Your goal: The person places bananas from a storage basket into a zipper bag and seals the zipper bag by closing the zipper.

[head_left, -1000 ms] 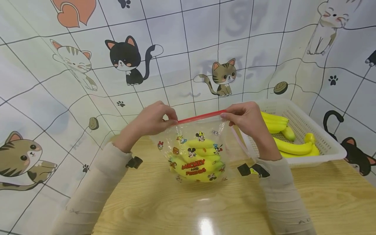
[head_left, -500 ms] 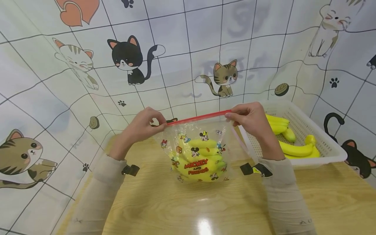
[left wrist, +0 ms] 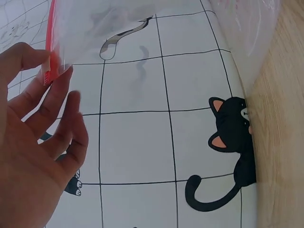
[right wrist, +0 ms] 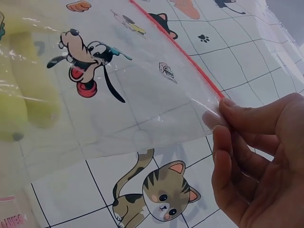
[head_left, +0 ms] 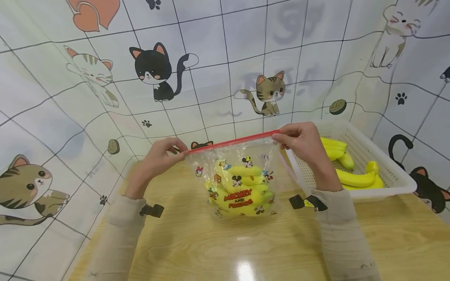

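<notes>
A clear zip bag (head_left: pixel 239 201) with cartoon prints stands on the table with yellow bananas (head_left: pixel 244 171) inside. Its red zip strip (head_left: pixel 235 141) runs along the top, slanting up to the right. My left hand (head_left: pixel 154 160) pinches the strip's left end between thumb and fingers; the left wrist view shows the red corner (left wrist: pixel 53 66) in that pinch, other fingers loosely bent. At the strip's right end, my right hand (head_left: pixel 303 143) pinches the bag's corner. The right wrist view has the right thumb (right wrist: pixel 247 116) on the red strip, fingertips behind the clear film.
A white plastic basket (head_left: pixel 393 188) at the right holds more bananas (head_left: pixel 356 178). Between it and the bag lies clear plastic with a pink edge (head_left: pixel 289 168). A cat-printed sheet (head_left: pixel 211 93) rises behind the wooden table (head_left: pixel 197 249).
My left hand has moved left and down along the top of the bag, so more red strip shows between the hands. My right hand has shifted slightly right, still pinching the corner.
</notes>
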A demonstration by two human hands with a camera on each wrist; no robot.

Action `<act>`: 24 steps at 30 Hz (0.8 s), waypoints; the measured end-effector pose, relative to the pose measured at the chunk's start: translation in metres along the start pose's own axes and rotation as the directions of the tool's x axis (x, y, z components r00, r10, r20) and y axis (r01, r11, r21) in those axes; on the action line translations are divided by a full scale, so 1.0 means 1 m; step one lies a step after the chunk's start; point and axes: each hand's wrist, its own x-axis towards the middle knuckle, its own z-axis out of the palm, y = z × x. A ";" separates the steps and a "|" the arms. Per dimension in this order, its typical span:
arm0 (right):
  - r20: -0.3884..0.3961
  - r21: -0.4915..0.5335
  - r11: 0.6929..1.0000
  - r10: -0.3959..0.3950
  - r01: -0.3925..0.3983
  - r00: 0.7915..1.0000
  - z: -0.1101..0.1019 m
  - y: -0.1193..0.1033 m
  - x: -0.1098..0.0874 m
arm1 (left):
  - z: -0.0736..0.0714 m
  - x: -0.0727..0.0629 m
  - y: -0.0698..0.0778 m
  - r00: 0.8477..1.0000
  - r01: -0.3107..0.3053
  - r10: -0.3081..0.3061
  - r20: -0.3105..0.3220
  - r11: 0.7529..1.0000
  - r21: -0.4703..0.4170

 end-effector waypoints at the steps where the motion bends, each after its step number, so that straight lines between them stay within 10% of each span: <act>1: 0.014 -0.002 1.000 -0.001 0.001 1.000 0.000 0.000 0.000 | 0.002 -0.001 -0.001 1.000 0.017 -0.017 0.000 0.999 -0.030; 6: 0.174 0.040 0.999 -0.017 0.010 0.985 -0.002 0.004 0.000 | 0.019 -0.012 -0.011 0.996 0.069 -0.083 -0.028 0.944 -0.324; 12: 0.308 0.086 0.995 -0.067 0.043 0.949 -0.003 0.006 0.003 | 0.066 -0.021 -0.027 0.995 0.085 -0.094 0.025 0.715 -0.694; 15: 0.310 0.096 0.994 -0.083 0.056 0.947 -0.002 0.008 0.004 | 0.094 -0.027 -0.031 0.987 0.158 -0.073 0.146 0.648 -0.745; 19: 0.319 0.103 0.994 -0.075 0.045 0.945 -0.003 0.009 0.004 | 0.125 -0.034 -0.031 0.962 0.187 0.027 0.273 0.664 -0.724; 24: 0.339 0.097 0.995 -0.041 0.009 0.940 -0.004 0.009 0.005 | 0.148 -0.036 -0.028 0.950 0.167 0.108 0.292 0.617 -0.769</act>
